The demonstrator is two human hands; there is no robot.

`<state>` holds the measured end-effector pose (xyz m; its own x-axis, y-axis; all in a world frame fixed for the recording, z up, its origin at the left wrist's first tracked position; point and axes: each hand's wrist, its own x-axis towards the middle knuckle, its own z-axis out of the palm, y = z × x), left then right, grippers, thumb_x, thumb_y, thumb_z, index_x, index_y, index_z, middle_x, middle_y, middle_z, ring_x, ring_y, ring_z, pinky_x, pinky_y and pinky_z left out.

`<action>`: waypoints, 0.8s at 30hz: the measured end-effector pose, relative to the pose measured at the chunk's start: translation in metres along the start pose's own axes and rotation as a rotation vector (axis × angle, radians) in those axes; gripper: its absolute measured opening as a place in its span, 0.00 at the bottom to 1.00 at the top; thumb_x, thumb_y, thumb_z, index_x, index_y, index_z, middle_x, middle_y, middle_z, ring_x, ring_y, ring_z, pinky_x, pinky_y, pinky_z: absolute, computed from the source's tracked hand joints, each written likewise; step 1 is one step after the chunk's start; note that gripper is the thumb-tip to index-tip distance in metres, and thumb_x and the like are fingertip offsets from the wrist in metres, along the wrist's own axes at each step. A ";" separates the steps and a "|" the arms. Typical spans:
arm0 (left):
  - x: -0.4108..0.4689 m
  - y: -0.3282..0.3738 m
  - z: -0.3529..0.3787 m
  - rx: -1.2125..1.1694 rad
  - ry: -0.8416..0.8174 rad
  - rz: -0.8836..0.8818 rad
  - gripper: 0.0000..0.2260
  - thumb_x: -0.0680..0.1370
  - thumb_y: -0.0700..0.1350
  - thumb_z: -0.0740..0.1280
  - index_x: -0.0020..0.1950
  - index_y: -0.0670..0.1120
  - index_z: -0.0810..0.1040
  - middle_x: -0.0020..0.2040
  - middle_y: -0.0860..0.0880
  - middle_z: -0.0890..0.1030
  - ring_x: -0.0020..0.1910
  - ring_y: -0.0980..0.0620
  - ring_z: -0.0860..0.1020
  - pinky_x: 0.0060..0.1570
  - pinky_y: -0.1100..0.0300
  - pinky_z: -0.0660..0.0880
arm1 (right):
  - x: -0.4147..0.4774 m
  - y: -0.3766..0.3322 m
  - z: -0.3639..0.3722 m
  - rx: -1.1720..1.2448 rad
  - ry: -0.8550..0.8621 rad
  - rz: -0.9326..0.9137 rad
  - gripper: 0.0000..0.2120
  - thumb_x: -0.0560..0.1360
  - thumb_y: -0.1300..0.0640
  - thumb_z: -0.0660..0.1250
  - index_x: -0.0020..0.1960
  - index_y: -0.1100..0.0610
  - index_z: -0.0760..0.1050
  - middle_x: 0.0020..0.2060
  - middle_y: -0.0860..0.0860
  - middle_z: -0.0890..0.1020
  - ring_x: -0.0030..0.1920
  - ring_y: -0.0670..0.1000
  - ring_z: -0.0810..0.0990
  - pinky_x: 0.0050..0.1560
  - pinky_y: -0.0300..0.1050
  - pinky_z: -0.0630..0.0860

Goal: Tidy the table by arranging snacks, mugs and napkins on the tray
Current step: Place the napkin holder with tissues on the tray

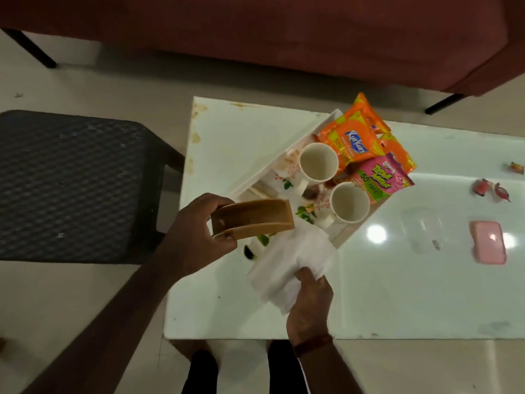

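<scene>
A white floral tray [279,157] lies at an angle on the white table [397,294]. On it stand two white mugs, one [317,164] behind the other [350,202]. Orange snack packets [356,135] and a pink one [377,177] rest at the tray's far end. My left hand [196,231] holds a brown wooden napkin holder [252,218] above the tray's near corner. My right hand [309,302] grips a stack of white napkins [289,263] just below the holder.
A pink lid [488,241] and a clear plastic box [426,231] lie at the table's right, with wrapped candies [491,189] beyond. A dark woven stool [74,183] stands left of the table. A red-brown sofa [284,32] runs along the far side.
</scene>
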<state>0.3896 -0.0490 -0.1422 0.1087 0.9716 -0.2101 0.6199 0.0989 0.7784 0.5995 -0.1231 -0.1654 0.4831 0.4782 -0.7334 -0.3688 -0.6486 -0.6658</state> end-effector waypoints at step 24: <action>0.102 0.025 0.054 0.191 -0.606 0.120 0.27 0.59 0.37 0.75 0.52 0.60 0.78 0.50 0.62 0.80 0.53 0.67 0.76 0.44 0.74 0.72 | -0.005 -0.004 -0.109 0.016 0.152 0.061 0.08 0.71 0.67 0.66 0.38 0.59 0.82 0.32 0.51 0.81 0.32 0.48 0.78 0.33 0.45 0.74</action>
<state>0.4587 0.0409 -0.1763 0.5708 0.6747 -0.4680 0.6975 -0.0977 0.7099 0.6852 -0.1881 -0.1441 0.5735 0.3428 -0.7441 -0.4129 -0.6635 -0.6239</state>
